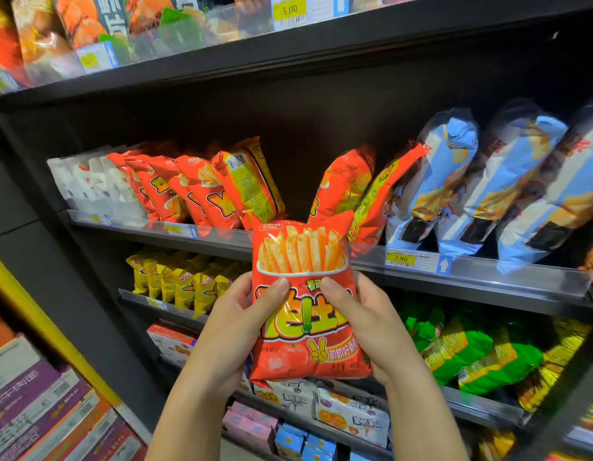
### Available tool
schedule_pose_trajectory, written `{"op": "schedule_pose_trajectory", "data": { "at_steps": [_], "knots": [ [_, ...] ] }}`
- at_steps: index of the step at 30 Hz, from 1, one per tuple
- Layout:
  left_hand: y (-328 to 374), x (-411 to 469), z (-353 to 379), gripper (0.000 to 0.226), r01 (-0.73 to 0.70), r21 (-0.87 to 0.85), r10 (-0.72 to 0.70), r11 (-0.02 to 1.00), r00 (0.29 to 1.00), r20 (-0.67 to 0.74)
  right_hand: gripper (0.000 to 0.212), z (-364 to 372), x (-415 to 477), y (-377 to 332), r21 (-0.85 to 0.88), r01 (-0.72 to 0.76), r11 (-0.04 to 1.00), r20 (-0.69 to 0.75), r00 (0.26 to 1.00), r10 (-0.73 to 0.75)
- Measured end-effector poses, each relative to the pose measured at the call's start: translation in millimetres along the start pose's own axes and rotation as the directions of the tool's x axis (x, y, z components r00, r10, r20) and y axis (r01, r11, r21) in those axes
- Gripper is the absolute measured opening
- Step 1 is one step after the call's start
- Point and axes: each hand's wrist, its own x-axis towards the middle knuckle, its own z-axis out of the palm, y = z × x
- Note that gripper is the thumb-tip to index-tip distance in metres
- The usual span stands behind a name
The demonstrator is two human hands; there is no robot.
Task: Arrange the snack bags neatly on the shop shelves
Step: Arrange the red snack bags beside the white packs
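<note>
A red snack bag (305, 261) printed with french fries is held upright in front of the shelves. My left hand (235, 324) grips its left edge, thumb on the front. My right hand (368, 321) grips its right edge the same way. Behind it, on the middle shelf (481, 271), several matching red bags lean left (202, 191) and two lean right (348, 181), with a dark gap between them directly above the held bag.
White bags (89, 181) stand at the shelf's left end and blue bags (488, 184) at its right. Yellow bags (182, 284) and green bags (461, 351) fill the shelf below. Boxed goods (351, 414) lie lower down. The top shelf (288, 48) holds orange packs.
</note>
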Motion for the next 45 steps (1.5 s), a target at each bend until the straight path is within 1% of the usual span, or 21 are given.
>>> {"op": "schedule_pose_trajectory", "data": {
  "at_steps": [3, 4, 8, 12, 15, 17, 18, 21, 23, 26, 28, 30, 33, 34, 36, 37, 38, 40, 41, 43, 45],
  "knots": [
    [-0.8, 1.5, 3.0, 0.041, 0.066, -0.053, -0.068, 0.996, 0.997, -0.040, 0.065, 6.4, -1.4, -4.9, 0.017, -0.070, 0.997, -0.040, 0.997, 0.071],
    [-1.3, 2.0, 2.8, 0.040, 0.079, -0.060, -0.082, 0.995, 0.996, -0.046, 0.063, 7.4, -1.6, -5.2, 0.016, -0.087, 0.996, -0.044, 0.995, 0.087],
    [-2.5, 2.1, 0.6, 0.039, 0.098, -0.062, -0.102, 0.993, 0.993, -0.059, 0.069, 9.6, -2.2, -3.3, 0.051, -0.127, 0.991, -0.044, 0.991, 0.130],
    [-3.6, 3.4, 1.9, 0.032, 0.126, -0.057, -0.128, 0.990, 0.991, -0.032, 0.072, 14.4, -2.7, -1.0, -0.025, -0.089, 0.996, -0.075, 0.993, 0.087],
    [-5.1, 2.9, 3.2, 0.041, 0.185, -0.083, -0.187, 0.979, 0.982, -0.013, 0.067, 21.5, -4.1, -0.3, -0.147, -0.018, 0.989, -0.102, 0.995, 0.002],
    [-7.5, 2.7, 1.8, 0.050, 0.170, -0.070, -0.171, 0.983, 0.985, -0.008, 0.063, 25.3, -4.8, 0.7, -0.224, 0.015, 0.975, -0.094, 0.995, -0.037],
    [-8.6, 2.6, 0.6, 0.050, 0.147, -0.060, -0.148, 0.987, 0.989, -0.014, 0.061, 26.9, -5.3, 0.2, -0.239, 0.024, 0.971, -0.088, 0.995, -0.046],
    [-9.4, 1.5, -1.5, 0.045, 0.072, -0.043, -0.074, 0.996, 0.996, -0.049, 0.063, 27.1, -6.0, -1.8, -0.238, 0.037, 0.971, -0.074, 0.996, -0.056],
    [-9.8, 1.2, -1.8, 0.045, 0.039, -0.033, -0.042, 0.999, 0.996, -0.081, 0.071, 26.6, -6.0, -3.9, -0.219, 0.040, 0.975, -0.060, 0.997, -0.055],
    [-7.2, 0.3, 0.0, 0.049, -0.020, 0.020, 0.023, 1.000, 0.991, -0.133, 0.076, 29.0, -5.3, -5.5, -0.220, 0.044, 0.975, -0.049, 0.997, -0.056],
    [-6.1, 0.1, -1.4, 0.049, -0.054, 0.031, 0.058, 0.998, 0.988, -0.145, 0.070, 31.4, -4.5, -7.3, -0.243, 0.065, 0.968, -0.054, 0.995, -0.081],
    [-4.2, 0.9, -8.0, 0.053, -0.059, -0.007, 0.057, 0.998, 0.991, -0.122, 0.060, 33.2, -2.2, -11.2, -0.259, 0.092, 0.962, -0.048, 0.993, -0.107],
    [-0.1, 5.1, -24.4, 0.058, -0.030, -0.091, 0.030, 0.995, 1.000, -0.004, 0.056, 35.3, 5.7, -19.9, -0.267, 0.111, 0.957, 0.022, 0.994, -0.110],
    [0.8, 7.6, -30.6, 0.064, -0.025, -0.114, 0.028, 0.993, 0.999, 0.021, 0.054, 36.4, 9.7, -23.4, -0.276, 0.119, 0.954, 0.047, 0.993, -0.110],
    [5.9, 13.8, -39.9, 0.082, -0.034, -0.118, 0.037, 0.992, 0.999, 0.025, 0.051, 40.9, 19.2, -32.6, -0.315, 0.141, 0.939, 0.083, 0.989, -0.121],
    [9.8, 17.3, -43.0, 0.087, -0.048, -0.111, 0.050, 0.993, 0.999, 0.018, 0.051, 44.0, 24.2, -38.9, -0.343, 0.150, 0.927, 0.095, 0.988, -0.125],
    [14.5, 21.2, -45.3, 0.086, -0.065, -0.105, 0.066, 0.992, 0.998, 0.008, 0.051, 47.2, 30.4, -45.3, -0.373, 0.158, 0.914, 0.105, 0.986, -0.127],
    [23.9, 32.8, -50.1, 0.065, -0.107, -0.107, 0.106, 0.989, 0.994, -0.012, 0.054, 51.8, 44.4, -59.3, -0.465, 0.159, 0.871, 0.111, 0.986, -0.121],
    [30.4, 38.9, -50.9, 0.056, -0.129, -0.107, 0.126, 0.986, 0.992, -0.030, 0.059, 52.7, 51.8, -66.6, -0.527, 0.165, 0.834, 0.117, 0.986, -0.121],
    [43.0, 53.8, -52.5, 0.054, -0.179, -0.089, 0.173, 0.980, 0.983, -0.063, 0.074, 52.3, 65.8, -81.9, -0.666, 0.206, 0.717, 0.140, 0.979, -0.152],
    [56.4, 70.9, -52.6, 0.056, -0.233, -0.083, 0.225, 0.969, 0.970, -0.096, 0.086, 51.0, 76.5, -100.3, -0.808, 0.244, 0.536, 0.137, 0.963, -0.231]
  ]
}}
